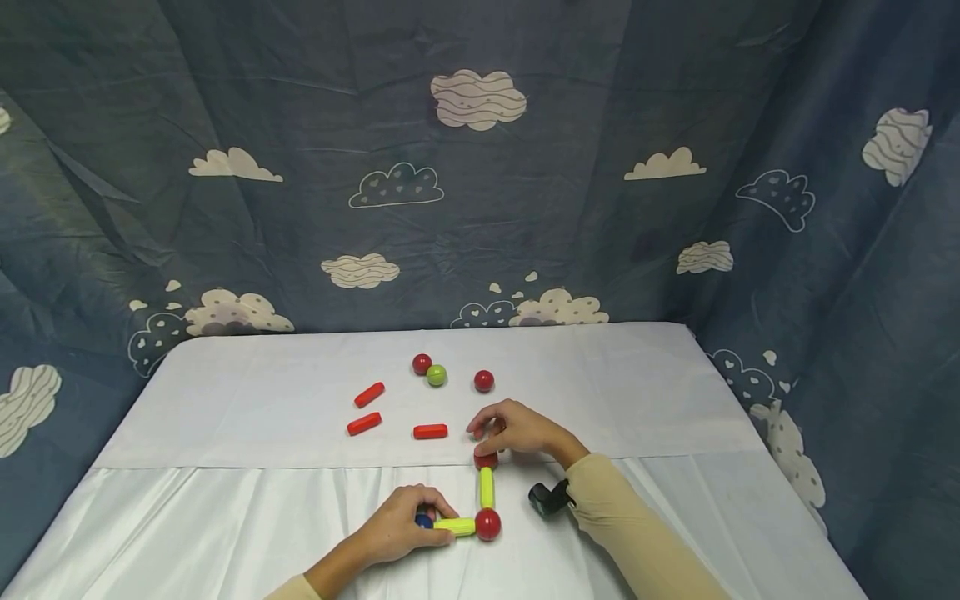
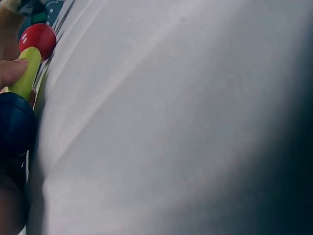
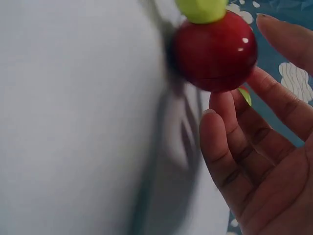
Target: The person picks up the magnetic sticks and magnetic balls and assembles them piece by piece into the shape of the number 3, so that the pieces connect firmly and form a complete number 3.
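Note:
Two yellow-green sticks meet at a red ball (image 1: 487,525), forming an L on the white cloth. My left hand (image 1: 405,521) pinches the lower yellow-green stick (image 1: 456,527), thumb along its side. A blue ball (image 2: 17,125) on that stick's other end is partly hidden by the left hand in the head view. The second yellow-green stick (image 1: 487,487) runs away from me to another red ball (image 3: 215,51). Around that far ball my right hand (image 1: 517,429) has its fingers loosely spread, the thumb standing off the ball in the right wrist view.
Several red sticks lie beyond the left hand, one of them (image 1: 430,432) nearest the right hand. Farther back sit a red ball (image 1: 422,364) beside a green ball (image 1: 437,375), and a separate red ball (image 1: 483,381). A cloud-patterned curtain (image 1: 300,225) hangs behind the table.

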Tool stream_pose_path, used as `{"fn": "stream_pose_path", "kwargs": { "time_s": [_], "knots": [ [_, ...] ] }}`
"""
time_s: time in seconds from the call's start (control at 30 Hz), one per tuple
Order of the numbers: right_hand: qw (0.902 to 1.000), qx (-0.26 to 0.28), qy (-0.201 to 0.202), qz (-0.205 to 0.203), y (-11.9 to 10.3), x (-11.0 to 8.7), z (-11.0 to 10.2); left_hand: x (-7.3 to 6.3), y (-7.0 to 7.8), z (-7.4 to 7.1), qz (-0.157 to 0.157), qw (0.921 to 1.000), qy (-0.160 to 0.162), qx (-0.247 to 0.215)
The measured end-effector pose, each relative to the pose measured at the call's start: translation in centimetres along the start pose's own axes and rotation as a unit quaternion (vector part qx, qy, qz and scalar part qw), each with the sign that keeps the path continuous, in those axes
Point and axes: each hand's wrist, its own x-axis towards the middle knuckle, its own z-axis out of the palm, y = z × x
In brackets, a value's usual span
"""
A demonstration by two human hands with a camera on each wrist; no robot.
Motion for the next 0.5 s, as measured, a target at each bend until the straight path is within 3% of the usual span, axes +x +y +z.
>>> {"fn": "stream_pose_path", "kwargs": {
  "time_s": [0.23,0.5],
  "knots": [
    [0.9984,-0.004,-0.05,-0.024,-2.8,3.2,-1.1,0.0,-0.2,0.0,0.0,1.0,0.0,-0.006],
    [0.9921,-0.04,-0.118,-0.016,-5.1,6.5,-1.4,0.0,-0.2,-0.1,-0.003,0.9999,-0.003,-0.012]
  ]
}}
